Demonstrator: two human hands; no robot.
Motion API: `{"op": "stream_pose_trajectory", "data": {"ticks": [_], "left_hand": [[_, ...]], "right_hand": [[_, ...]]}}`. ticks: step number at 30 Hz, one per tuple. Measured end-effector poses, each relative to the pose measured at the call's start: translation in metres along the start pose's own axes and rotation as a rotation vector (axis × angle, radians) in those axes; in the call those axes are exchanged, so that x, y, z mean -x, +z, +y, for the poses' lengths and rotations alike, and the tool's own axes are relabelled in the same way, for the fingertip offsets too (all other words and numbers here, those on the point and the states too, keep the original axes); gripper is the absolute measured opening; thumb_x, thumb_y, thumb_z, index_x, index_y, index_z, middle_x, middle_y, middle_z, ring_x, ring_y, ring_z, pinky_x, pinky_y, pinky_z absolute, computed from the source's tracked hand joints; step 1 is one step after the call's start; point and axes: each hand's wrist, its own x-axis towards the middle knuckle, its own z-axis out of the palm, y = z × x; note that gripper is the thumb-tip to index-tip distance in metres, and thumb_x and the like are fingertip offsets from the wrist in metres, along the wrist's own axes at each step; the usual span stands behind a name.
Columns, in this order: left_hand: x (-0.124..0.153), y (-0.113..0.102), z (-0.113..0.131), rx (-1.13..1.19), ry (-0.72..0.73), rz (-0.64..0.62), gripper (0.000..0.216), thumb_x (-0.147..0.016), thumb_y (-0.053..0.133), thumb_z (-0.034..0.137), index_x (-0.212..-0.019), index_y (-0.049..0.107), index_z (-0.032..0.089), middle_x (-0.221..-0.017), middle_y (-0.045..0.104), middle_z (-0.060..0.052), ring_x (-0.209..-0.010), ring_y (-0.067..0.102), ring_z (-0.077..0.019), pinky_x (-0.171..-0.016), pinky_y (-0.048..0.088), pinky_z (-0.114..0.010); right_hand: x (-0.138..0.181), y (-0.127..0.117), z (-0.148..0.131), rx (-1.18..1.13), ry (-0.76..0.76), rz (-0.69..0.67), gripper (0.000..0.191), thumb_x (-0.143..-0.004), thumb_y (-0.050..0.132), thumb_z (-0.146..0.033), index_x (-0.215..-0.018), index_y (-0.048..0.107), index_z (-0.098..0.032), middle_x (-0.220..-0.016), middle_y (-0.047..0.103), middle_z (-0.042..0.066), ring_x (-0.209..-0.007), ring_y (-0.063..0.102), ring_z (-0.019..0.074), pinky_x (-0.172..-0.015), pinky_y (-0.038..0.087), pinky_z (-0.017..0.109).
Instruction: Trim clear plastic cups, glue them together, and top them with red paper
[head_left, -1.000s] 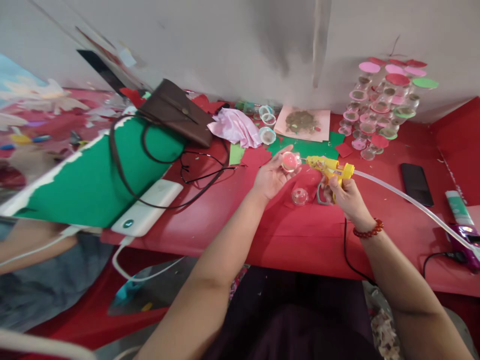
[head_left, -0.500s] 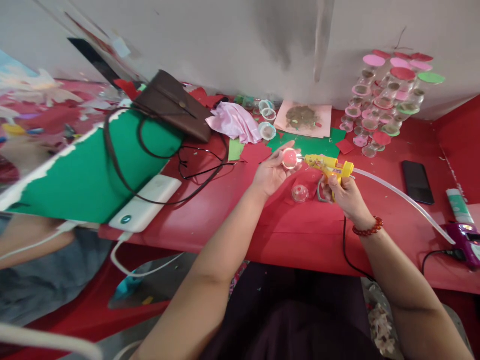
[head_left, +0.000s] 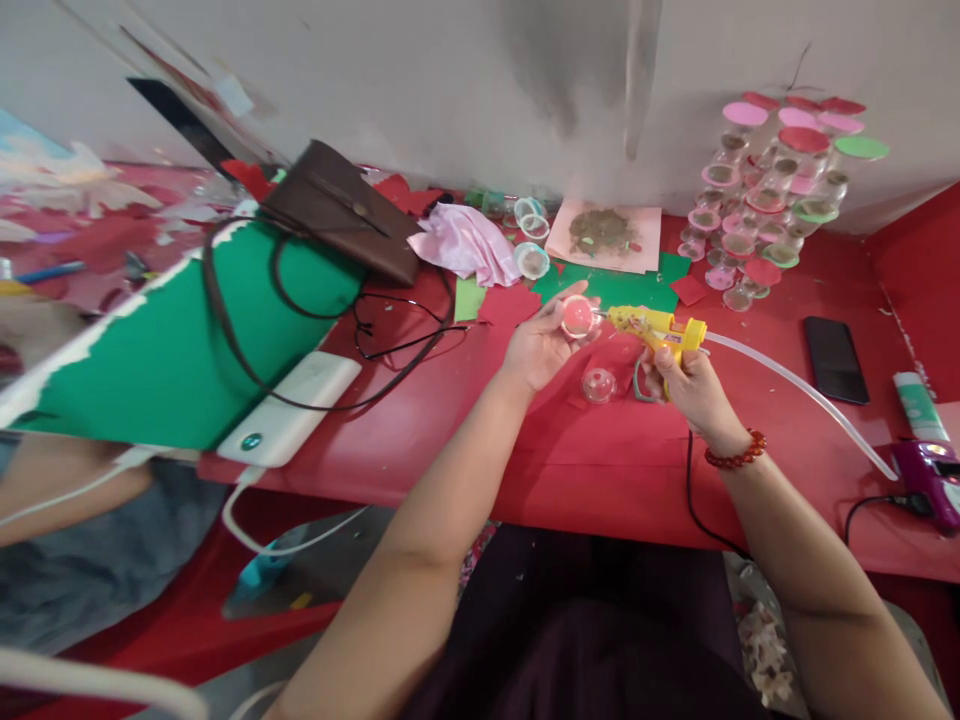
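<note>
While the left hand (head_left: 541, 345) holds a small, shiny, clear plastic cup (head_left: 579, 317) with a round pink face, the right hand (head_left: 694, 390) grasps a yellow plastic glue gun (head_left: 651, 324), nozzle beside the cup; both are inside the red table's (head_left: 375, 450) near edge, with open surface between right wrist and black rectangular phone (head_left: 836, 360)

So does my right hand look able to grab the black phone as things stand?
Probably not: your right hand is wrapped around the yellow glue gun, whose long whitish stick runs between hand and phone.
</note>
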Motion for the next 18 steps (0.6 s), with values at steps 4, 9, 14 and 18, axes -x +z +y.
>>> {"op": "stream_pose_trajectory", "data": {"ticks": [4,9,14,18], "left_hand": [[0.0006,0.0013,0.0012,0.01,-0.014,-0.009,0.044,-0.099,0.06,0.025,-0.142,0.065,0.026,-0.116,0.079,-0.007,-0.098,0.077,-0.0186,-0.091,0.061,-0.032],[0.0009,0.0015,0.0021,0.006,-0.027,-0.008,0.046,-0.101,0.058,0.026,-0.146,0.062,0.027,-0.115,0.08,-0.006,-0.097,0.077,-0.0181,-0.089,0.062,-0.032],[0.0017,0.0017,0.0039,0.0,-0.041,0.013,0.048,-0.1,0.059,0.028,-0.148,0.06,0.027,-0.117,0.079,-0.007,-0.1,0.077,-0.019,-0.091,0.061,-0.033],[0.0023,0.0021,0.0057,0.0,-0.05,0.02,0.048,-0.1,0.059,0.028,-0.148,0.06,0.026,-0.118,0.079,-0.007,-0.097,0.077,-0.0186,-0.09,0.062,-0.032]], "right_hand": [[-0.0002,-0.0004,0.0006,0.019,-0.005,-0.002,0.07,-0.08,0.057,-0.091,-0.065,0.049,-0.023,-0.045,0.048,-0.005,-0.041,0.043,0.0069,-0.043,0.033,0.024],[-0.0012,-0.0006,0.0012,0.008,0.014,0.013,0.071,-0.076,0.059,-0.093,-0.064,0.049,-0.023,-0.046,0.047,-0.005,-0.04,0.042,0.0067,-0.042,0.032,0.024],[-0.0019,-0.001,0.0028,0.007,0.011,0.021,0.072,-0.076,0.059,-0.093,-0.063,0.048,-0.023,-0.047,0.047,-0.005,-0.04,0.043,0.0068,-0.042,0.032,0.023],[-0.0014,-0.0014,0.0032,0.018,0.014,0.025,0.071,-0.076,0.06,-0.092,-0.063,0.049,-0.023,-0.047,0.048,-0.004,-0.04,0.042,0.0065,-0.042,0.031,0.023]]}}
